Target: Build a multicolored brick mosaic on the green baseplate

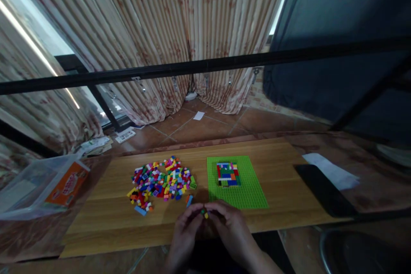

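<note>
My left hand (189, 224) and my right hand (229, 222) meet at the front edge of the table, fingertips pinched together. Between them are small toy bricks (206, 215), one yellow and one green; whether they are joined I cannot tell. Just beyond my right hand lies a bright green baseplate (253, 192), with a multicoloured rectangular brick build (228, 174) standing on it. Left of the plate spreads a heap of loose toy bricks (167, 180) in many colours. A blue brick and an orange brick (189, 200) lie close to my left hand.
The wooden table (105, 218) holds everything. A clear plastic bin (28, 188) with an orange label stands off its left end. At the right end are a black flat object (324, 190) and white paper (330, 171). A dark metal bar (192, 67) crosses before the curtains.
</note>
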A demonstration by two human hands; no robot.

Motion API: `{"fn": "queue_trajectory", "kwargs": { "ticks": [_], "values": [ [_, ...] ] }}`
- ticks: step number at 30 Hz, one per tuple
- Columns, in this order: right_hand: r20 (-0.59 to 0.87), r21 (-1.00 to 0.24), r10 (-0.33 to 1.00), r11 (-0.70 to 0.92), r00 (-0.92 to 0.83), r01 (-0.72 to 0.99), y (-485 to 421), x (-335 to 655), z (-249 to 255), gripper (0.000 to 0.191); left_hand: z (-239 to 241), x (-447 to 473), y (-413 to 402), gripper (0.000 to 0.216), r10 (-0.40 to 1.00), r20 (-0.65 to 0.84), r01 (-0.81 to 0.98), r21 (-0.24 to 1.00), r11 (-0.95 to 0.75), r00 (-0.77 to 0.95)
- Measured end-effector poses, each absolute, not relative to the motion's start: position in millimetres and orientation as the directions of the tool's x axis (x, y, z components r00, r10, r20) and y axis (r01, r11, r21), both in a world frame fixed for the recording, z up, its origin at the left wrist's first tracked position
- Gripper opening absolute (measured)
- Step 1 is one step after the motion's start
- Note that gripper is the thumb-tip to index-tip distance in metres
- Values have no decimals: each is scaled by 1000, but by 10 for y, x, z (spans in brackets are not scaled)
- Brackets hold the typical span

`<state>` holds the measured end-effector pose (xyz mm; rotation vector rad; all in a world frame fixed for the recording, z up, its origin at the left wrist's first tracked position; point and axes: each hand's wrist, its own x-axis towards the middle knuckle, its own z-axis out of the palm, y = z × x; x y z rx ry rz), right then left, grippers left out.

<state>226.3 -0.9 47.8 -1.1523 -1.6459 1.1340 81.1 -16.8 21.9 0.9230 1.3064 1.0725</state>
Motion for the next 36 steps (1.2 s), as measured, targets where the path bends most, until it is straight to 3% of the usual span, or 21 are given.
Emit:
{"fn": "queue_trajectory", "kwargs": {
  "ticks": [6,18,23,30,36],
  "values": [
    [123,-955,975,167,-184,247,-48,2375,370,27,283,948,-176,33,945,-315,-13,948,317,85],
    [0,-973,999,9,-38,230,-125,2524,165,21,320,1115,-173,23,944,-316,202,934,293,93],
    [72,-951,997,76,-26,300,-165,2546,255,22,311,1198,-159,21,960,-274,235,938,253,59],
    [257,-845,964,257,-67,468,-124,2615,270,25,283,1363,-82,20,941,-336,171,930,326,30],
    [295,-850,946,197,132,488,309,2963,285,24,200,1108,75,25,986,-163,304,938,166,-36]
  ]
}}
